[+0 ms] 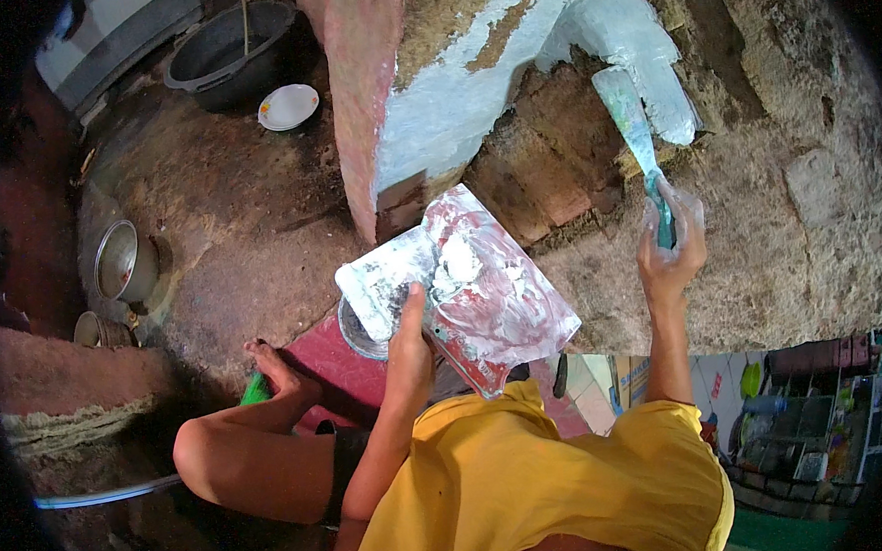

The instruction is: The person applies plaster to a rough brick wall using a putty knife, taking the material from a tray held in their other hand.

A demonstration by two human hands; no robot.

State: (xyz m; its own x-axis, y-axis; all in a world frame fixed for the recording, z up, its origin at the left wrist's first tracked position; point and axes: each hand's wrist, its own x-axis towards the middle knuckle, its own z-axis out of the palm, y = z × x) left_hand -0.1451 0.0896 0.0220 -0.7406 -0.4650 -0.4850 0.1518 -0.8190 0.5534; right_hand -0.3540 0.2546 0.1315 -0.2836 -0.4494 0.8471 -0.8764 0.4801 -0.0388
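Observation:
My right hand grips the turquoise handle of a putty knife. The knife's wide, paste-smeared blade points up along the rough wall, beside a fresh white strip. My left hand is closed on a reddish board streaked with white paste, thumb on top and the other fingers hidden beneath. A thick white dollop sits near the board's middle. Against the board's left side lies a flat white-coated rectangular piece, close to my thumb; whether it is attached, I cannot tell. White coating also covers the wall's corner.
Bare brown wall shows between the white areas. A grey bowl is partly hidden below the board. On the floor at left are a big dark basin, a white plate and a metal pot. A rack with dishes stands at right.

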